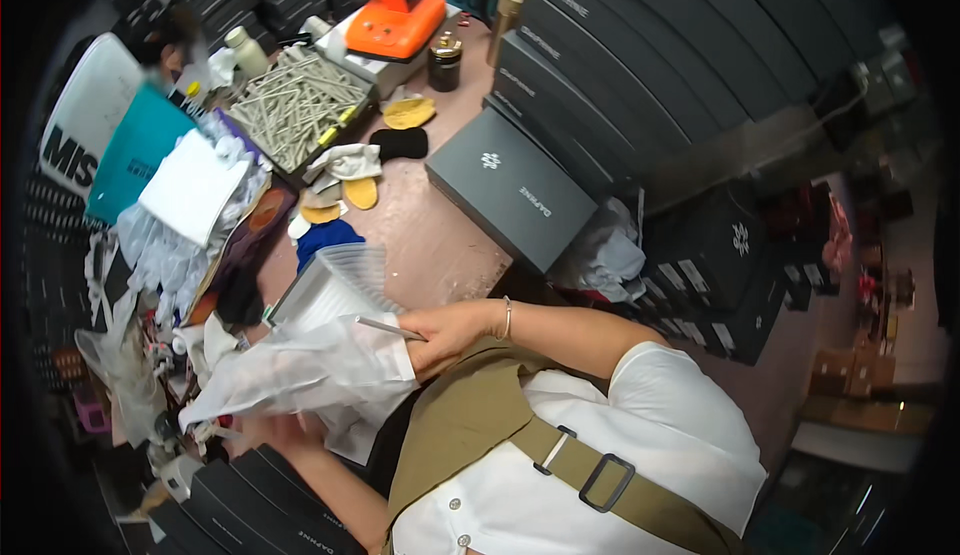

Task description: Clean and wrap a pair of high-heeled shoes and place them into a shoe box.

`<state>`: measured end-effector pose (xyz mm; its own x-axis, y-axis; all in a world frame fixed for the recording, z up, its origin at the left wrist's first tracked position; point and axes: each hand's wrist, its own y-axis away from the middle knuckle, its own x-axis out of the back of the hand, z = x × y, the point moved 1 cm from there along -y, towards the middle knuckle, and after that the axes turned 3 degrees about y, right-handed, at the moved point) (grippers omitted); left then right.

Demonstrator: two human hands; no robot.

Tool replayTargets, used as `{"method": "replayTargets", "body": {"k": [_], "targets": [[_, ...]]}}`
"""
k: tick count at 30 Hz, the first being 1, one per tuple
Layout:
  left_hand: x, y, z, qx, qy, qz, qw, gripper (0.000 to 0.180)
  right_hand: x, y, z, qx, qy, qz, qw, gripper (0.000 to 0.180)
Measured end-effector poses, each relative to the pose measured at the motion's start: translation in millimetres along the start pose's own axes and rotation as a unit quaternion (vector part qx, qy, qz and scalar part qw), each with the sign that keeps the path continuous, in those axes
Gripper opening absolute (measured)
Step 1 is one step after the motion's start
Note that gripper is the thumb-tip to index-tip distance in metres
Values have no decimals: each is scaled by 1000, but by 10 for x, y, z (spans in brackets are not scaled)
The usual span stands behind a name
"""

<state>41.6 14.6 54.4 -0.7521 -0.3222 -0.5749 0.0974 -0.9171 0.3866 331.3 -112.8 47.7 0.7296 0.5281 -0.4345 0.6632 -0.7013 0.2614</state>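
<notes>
My right hand (445, 335) is closed round the edge of a thin, see-through white sheet (320, 365), perhaps a soft bag. A slim grey stick (390, 328) also juts from its fingers. The sheet hangs across to the left, crumpled. Below it, my left hand (275, 435) is smeared by motion and partly covered, so its fingers do not read clearly. Just beyond the sheet, a stack of white translucent sheets (345, 280) lies at the table's near edge, beside a bunched blue cloth (330, 240).
A closed grey shoebox (515, 190) sits at the table's right edge, before stacked dark boxes (690, 25). Farther back are a tray of white sticks (300, 105), an orange tape dispenser (395, 20) and a dark bottle (444, 65). Yellow pads (410, 113) lie mid-table. Plastic bags (165, 245) crowd the left.
</notes>
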Motion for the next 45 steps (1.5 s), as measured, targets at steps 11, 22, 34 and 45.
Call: {"method": "replayTargets", "body": {"k": [11, 22, 34, 45], "targets": [[192, -7, -885, -38, -771, -358, 525, 25, -77, 383, 53, 62, 154, 431, 887, 79], [-433, 35, 228, -127, -616, -510, 587, 52, -338, 194, -962, -20, 469, 81, 879, 79], [317, 113, -584, 331, -103, -261, 901, 53, -261, -607, -587, 65, 393, 342, 851, 31], [-63, 174, -877, -145, -373, -43, 915, 57, 343, -1049, -285, -94, 364, 58, 925, 21]]}}
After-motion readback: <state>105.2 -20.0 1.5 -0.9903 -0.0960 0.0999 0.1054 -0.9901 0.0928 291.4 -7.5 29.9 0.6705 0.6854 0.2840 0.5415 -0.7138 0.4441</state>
